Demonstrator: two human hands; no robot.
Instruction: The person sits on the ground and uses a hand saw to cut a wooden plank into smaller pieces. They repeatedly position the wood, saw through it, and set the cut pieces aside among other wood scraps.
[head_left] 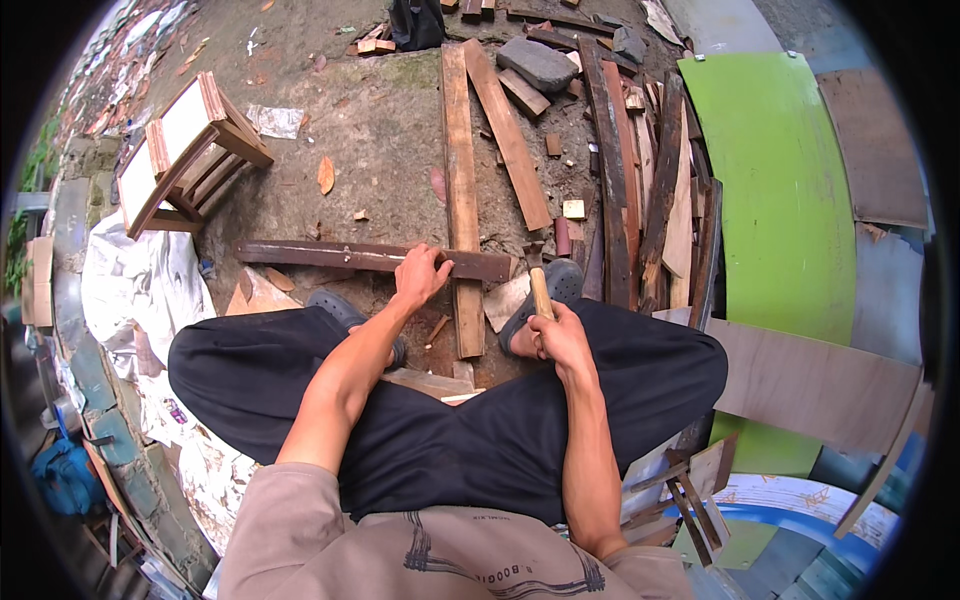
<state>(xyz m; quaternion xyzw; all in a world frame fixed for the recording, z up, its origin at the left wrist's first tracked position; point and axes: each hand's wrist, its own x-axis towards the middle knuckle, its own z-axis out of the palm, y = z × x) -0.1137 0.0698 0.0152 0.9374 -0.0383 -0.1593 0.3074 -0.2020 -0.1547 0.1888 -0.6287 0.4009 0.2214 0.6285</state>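
A dark brown wooden bar [335, 255] lies crosswise in front of me, over a long light-brown plank [461, 150] that runs away from me. My left hand [421, 277] grips the bar near the crossing, its fingers curled over the top. In my right hand [558, 338] is a hammer [541, 292], held by its wooden handle. The hammer's dark head points away from me, just past the bar's right end and apart from it. Part of the light plank is covered by the bar.
Another loose plank [508, 140] slants beside the long one. Stacked old boards [619, 180] and a grey stone [538, 65] lie to the right, with a green panel [775, 200] beyond. A small wooden frame with white panels [175, 155] stands far left, near white cloth [135, 285].
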